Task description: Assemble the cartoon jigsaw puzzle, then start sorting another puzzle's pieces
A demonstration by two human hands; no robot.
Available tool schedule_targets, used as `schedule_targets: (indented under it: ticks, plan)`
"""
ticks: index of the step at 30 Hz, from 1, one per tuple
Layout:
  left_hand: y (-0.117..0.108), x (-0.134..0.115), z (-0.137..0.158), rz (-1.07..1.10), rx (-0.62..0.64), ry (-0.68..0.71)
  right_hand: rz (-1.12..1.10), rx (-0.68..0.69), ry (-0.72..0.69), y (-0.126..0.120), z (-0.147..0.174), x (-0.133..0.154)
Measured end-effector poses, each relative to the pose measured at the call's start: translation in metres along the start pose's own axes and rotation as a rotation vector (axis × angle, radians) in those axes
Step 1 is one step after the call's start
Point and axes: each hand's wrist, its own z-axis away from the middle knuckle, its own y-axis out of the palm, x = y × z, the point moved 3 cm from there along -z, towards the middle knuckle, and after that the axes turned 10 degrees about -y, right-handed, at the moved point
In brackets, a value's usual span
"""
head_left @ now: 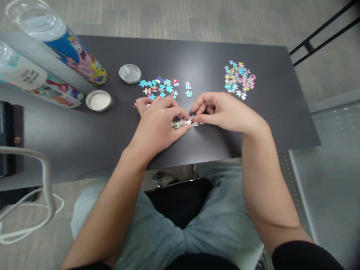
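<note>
A short strip of joined jigsaw pieces [180,123] lies near the table's front edge, partly covered by my hands. My left hand [157,122] rests over it, with the thumb and index finger on either side of the strip and the other fingers curled toward the loose pieces behind. At the strip's right end, my right hand [218,110] pinches a small jigsaw piece [195,123], mostly hidden by the fingertips. Just beyond my left hand are several loose, mostly blue jigsaw pieces [168,89]. Two separate pieces [188,93] lie to their right.
A heap of jigsaw pieces [239,78] sits at the back right of the dark table [275,123]. On the left are two clear printed tubes [81,60], a clear round lid [129,73] and a white-centred lid [99,101]. A white cable [47,187] loops at the lower left.
</note>
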Motion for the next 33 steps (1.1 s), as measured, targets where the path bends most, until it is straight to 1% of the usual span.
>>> schedule_targets:
  ticks: [10,18,21,25,28,33]
  plan:
    - [0.001,0.002,-0.003,0.035,-0.004,-0.004,0.097,-0.019,0.005,0.005,-0.004,0.002]
    - [0.004,-0.006,0.0,0.027,-0.031,-0.03,0.176,-0.025,-0.009,0.007,-0.005,0.003]
    - [0.007,-0.009,0.0,0.023,-0.032,-0.041,0.177,-0.02,-0.023,0.001,0.0,0.005]
    - [0.008,-0.009,0.0,0.035,-0.032,-0.034,0.237,-0.005,-0.023,-0.02,0.012,0.006]
    - [0.009,-0.008,0.0,0.041,-0.031,-0.034,0.302,0.019,-0.051,-0.031,0.017,0.003]
    - [0.009,-0.01,-0.002,0.048,-0.028,-0.044,0.334,0.075,-0.09,-0.029,0.015,-0.001]
